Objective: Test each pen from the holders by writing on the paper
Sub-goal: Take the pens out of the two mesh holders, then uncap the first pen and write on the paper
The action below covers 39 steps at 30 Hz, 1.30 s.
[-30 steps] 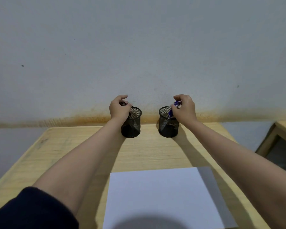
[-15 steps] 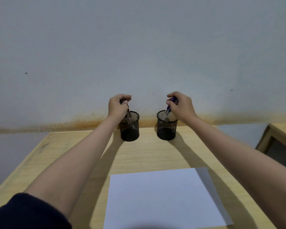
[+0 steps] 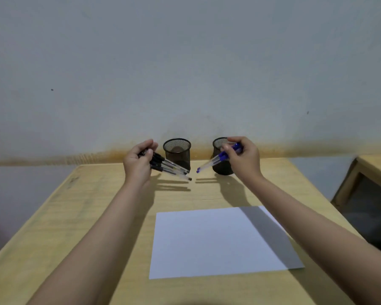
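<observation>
Pale wood is showing across the counter point(image 3: 92, 216), which is running back to a grey-white wall point(image 3: 185, 73) marked by a rusty brown stain band point(image 3: 97, 156) just above the counter's far edge. Two black mesh holders are standing near that far edge, apart from each other: the left holder point(image 3: 177, 151) and the right holder point(image 3: 222, 166), the latter partly hidden behind the right hand. The left hand point(image 3: 138, 165) is gripping a bundle of black-capped pens point(image 3: 169, 168), fingers curled round the capped ends, with the tips pointing right and slightly down above the counter. The right hand point(image 3: 245, 160) is pinching a few blue-capped pens point(image 3: 216, 161), whose tips are slanting down to the left. The two sets of tips are coming close to one another without touching, in the air in front of the gap between the holders. A white sheet of paper point(image 3: 207, 241) is lying flat nearer the person, right of centre, with an arm's shadow crossing its right part. Bare wood is stretching between the paper and the holders, and along the whole left side out to the counter's left edge. Beyond the right edge, separated by a gap, a second wooden piece of furniture point(image 3: 370, 172) is standing.
</observation>
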Tool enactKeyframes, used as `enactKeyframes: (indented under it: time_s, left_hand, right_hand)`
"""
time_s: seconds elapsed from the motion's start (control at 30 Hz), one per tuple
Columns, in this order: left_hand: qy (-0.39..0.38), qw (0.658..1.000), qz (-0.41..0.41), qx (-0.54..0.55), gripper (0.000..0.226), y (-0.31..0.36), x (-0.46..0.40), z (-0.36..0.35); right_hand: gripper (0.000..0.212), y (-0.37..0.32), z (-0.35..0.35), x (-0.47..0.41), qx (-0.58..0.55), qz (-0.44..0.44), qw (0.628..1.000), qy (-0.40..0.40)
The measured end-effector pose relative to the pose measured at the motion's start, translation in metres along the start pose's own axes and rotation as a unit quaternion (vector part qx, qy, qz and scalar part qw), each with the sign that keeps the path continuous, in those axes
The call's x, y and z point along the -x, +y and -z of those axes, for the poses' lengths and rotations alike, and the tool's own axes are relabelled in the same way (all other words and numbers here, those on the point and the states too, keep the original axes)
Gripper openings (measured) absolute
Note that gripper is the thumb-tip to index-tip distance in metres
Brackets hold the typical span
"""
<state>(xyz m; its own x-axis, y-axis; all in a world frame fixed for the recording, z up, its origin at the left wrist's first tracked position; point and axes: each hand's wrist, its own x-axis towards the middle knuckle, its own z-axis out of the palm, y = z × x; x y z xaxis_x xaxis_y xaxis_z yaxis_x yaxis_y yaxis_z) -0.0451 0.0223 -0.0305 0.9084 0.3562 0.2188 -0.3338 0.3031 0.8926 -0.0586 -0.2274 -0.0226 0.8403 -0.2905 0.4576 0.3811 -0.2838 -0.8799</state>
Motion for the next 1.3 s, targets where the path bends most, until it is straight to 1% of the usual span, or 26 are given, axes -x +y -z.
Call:
enactKeyframes:
  time_s: [0.13,0.17,0.23,0.3,0.33,0.4,0.47,0.53,0.6,0.7,0.73,0.77,0.83,0.9,0.93,0.97,1.0,1.07,1.13,1.2,1.23,1.3]
  left_hand:
    - [0.04,0.996,0.077,-0.033,0.027,-0.036,0.024,0.011]
    - [0.039,0.994,0.079,-0.062,0.025,-0.043,0.028,0.015]
    - [0.005,0.98,0.044,-0.196,0.019,-0.053,0.033,0.023]
    - [-0.041,0.942,-0.003,-0.334,0.016,-0.06,0.034,0.028]
    - [-0.06,0.924,-0.02,-0.376,0.018,-0.062,0.034,0.028]
    - [-0.095,0.889,-0.044,-0.446,0.022,-0.064,0.035,0.025]
    - [-0.124,0.847,-0.073,-0.512,0.024,-0.069,0.035,0.024]
    - [-0.146,0.82,-0.088,-0.546,0.026,-0.073,0.035,0.025]
    - [-0.158,0.822,-0.078,-0.542,0.029,-0.072,0.035,0.026]
    - [-0.154,0.874,0.006,-0.461,0.039,-0.058,0.037,0.029]
    - [-0.153,0.885,0.022,-0.438,0.041,-0.052,0.038,0.031]
    - [-0.155,0.888,0.027,-0.433,0.042,-0.045,0.041,0.034]
    - [-0.167,0.888,0.011,-0.429,0.041,-0.031,0.054,0.04]
    - [-0.197,0.901,0.007,-0.387,0.038,-0.021,0.074,0.048]
    - [-0.222,0.901,0.005,-0.372,0.038,-0.018,0.085,0.053]
    - [-0.248,0.892,-0.006,-0.377,0.039,-0.016,0.095,0.06]
    - [-0.272,0.875,-0.022,-0.4,0.042,-0.016,0.103,0.067]
    - [-0.305,0.83,-0.054,-0.463,0.049,-0.021,0.112,0.08]
    - [-0.321,0.784,-0.074,-0.526,0.054,-0.027,0.116,0.086]
    - [-0.328,0.745,-0.092,-0.574,0.058,-0.031,0.118,0.087]
    - [-0.327,0.733,-0.095,-0.589,0.059,-0.033,0.118,0.088]
    - [-0.324,0.722,-0.093,-0.604,0.057,-0.034,0.118,0.088]
  right_hand:
    - [0.014,0.032,-0.008,0.02,-0.022,-0.125,0.992,0.012]
    - [0.015,0.038,-0.009,0.023,-0.034,-0.157,0.987,0.018]
    - [0.017,0.05,-0.008,0.025,-0.029,-0.201,0.979,0.032]
    - [0.018,0.06,-0.006,0.026,0.008,-0.211,0.977,0.034]
    - [0.018,0.063,-0.004,0.026,0.029,-0.209,0.977,0.029]
    - [0.017,0.066,-0.001,0.026,0.071,-0.199,0.977,0.015]
    - [0.018,0.069,0.0,0.026,0.107,-0.187,0.977,-0.002]
    - [0.019,0.07,0.0,0.026,0.128,-0.178,0.975,-0.019]
    - [0.02,0.07,-0.001,0.027,0.148,-0.171,0.974,-0.034]
    - [0.022,0.067,-0.002,0.026,0.181,-0.152,0.97,-0.045]
    - [0.022,0.065,-0.002,0.026,0.191,-0.145,0.97,-0.042]
    - [0.023,0.064,-0.001,0.026,0.198,-0.135,0.97,-0.042]
    - [0.023,0.058,-0.001,0.027,0.204,-0.102,0.972,-0.052]
    - [0.02,0.051,-0.001,0.031,0.2,-0.044,0.976,-0.074]
    - [0.019,0.046,-0.001,0.034,0.197,-0.013,0.976,-0.089]
    - [0.018,0.042,-0.003,0.037,0.196,0.014,0.974,-0.11]
    - [0.018,0.038,-0.005,0.041,0.196,0.032,0.971,-0.135]
    - [0.018,0.032,-0.012,0.05,0.207,0.051,0.957,-0.199]
    - [0.017,0.03,-0.021,0.058,0.244,0.074,0.932,-0.257]
    - [0.016,0.03,-0.028,0.065,0.282,0.097,0.906,-0.299]
    - [0.016,0.029,-0.032,0.067,0.3,0.109,0.895,-0.311]
    - [0.018,0.028,-0.036,0.071,0.333,0.117,0.88,-0.318]
